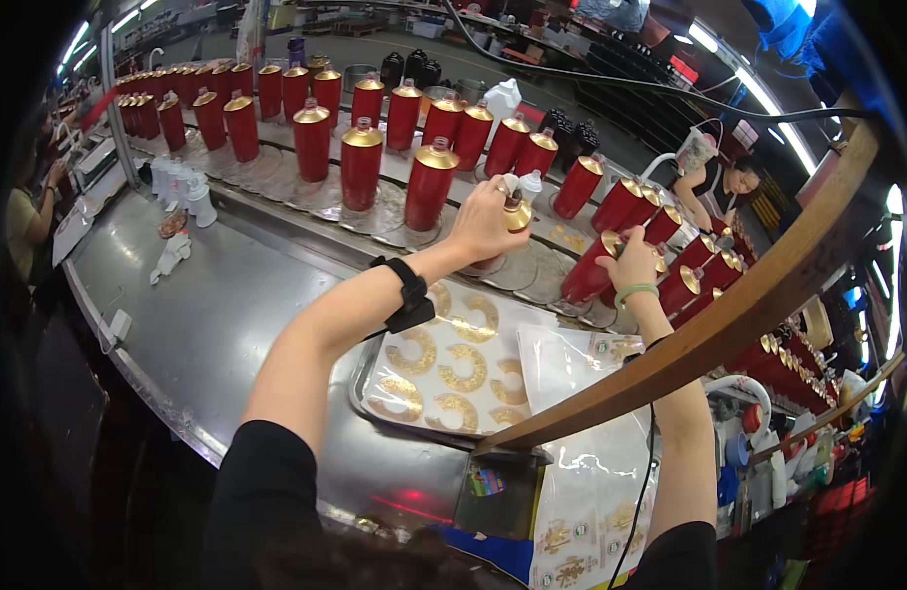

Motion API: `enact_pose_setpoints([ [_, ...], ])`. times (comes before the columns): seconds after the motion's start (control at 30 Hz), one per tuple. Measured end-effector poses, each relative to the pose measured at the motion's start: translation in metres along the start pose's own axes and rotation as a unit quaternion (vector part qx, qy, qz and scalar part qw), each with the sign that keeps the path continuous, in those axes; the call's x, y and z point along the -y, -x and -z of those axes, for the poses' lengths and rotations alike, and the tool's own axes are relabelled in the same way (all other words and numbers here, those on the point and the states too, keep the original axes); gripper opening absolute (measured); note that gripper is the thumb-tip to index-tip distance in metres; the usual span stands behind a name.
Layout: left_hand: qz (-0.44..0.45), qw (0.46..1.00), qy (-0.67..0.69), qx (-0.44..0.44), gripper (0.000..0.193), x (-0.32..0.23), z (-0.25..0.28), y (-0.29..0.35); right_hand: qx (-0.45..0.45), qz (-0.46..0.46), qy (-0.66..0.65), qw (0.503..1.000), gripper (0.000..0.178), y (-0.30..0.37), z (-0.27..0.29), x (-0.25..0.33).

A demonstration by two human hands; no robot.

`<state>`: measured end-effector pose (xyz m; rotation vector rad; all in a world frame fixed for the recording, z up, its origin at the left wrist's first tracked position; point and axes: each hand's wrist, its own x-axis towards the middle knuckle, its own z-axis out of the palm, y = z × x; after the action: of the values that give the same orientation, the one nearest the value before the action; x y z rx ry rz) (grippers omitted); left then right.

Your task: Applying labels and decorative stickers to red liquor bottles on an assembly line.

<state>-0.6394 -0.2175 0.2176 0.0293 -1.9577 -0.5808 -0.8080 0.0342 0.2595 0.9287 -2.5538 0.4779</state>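
Note:
My left hand (488, 221) is closed around the top of a red bottle with a gold shoulder (517, 213); the hand hides most of its body. My right hand (634, 264) has its fingers wrapped about the neck of another red bottle (585, 275), which leans a little on the conveyor. Just left of my left hand a similar red bottle (431, 187) stands upright. Beneath my forearms lies a tray (359, 388) with a sheet of gold C-shaped stickers (463, 367).
Rows of red bottles (361, 167) stand along the conveyor (325, 202). White plastic sheets (571, 364) overlap the tray's right side. A wooden bar (709, 324) crosses in front of my right forearm. A co-worker (724, 192) sits at the far right; white bottles (200, 202) stand left.

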Motion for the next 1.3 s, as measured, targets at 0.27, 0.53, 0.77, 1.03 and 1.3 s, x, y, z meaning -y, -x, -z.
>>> enact_pose_setpoints([
  [0.27, -0.003, 0.999, 0.035, 0.04, 0.048, -0.061, 0.132, 0.019, 0.072, -0.059, 0.112, 0.989, 0.073, 0.004, 0.02, -0.045],
  [0.53, 0.128, 0.986, -0.043, 0.1, 0.053, -0.055, 0.267, 0.075, -0.024, -0.042, 0.01, 0.999, 0.059, 0.072, 0.07, -0.02],
  [0.77, 0.152, 0.982, -0.067, 0.084, 0.052, -0.045, 0.317, 0.127, 0.02, 0.086, -0.05, 0.995, 0.089, 0.192, 0.22, 0.005],
  [1.03, 0.216, 0.971, -0.096, 0.025, 0.055, -0.052, 0.332, 0.173, 0.076, 0.182, -0.125, 0.972, 0.074, 0.288, 0.318, 0.085],
  [1.3, 0.138, 0.974, -0.177, 0.036, 0.087, -0.059, 0.351, 0.174, 0.155, 0.36, -0.216, 0.894, 0.063, 0.3, 0.25, 0.154],
])
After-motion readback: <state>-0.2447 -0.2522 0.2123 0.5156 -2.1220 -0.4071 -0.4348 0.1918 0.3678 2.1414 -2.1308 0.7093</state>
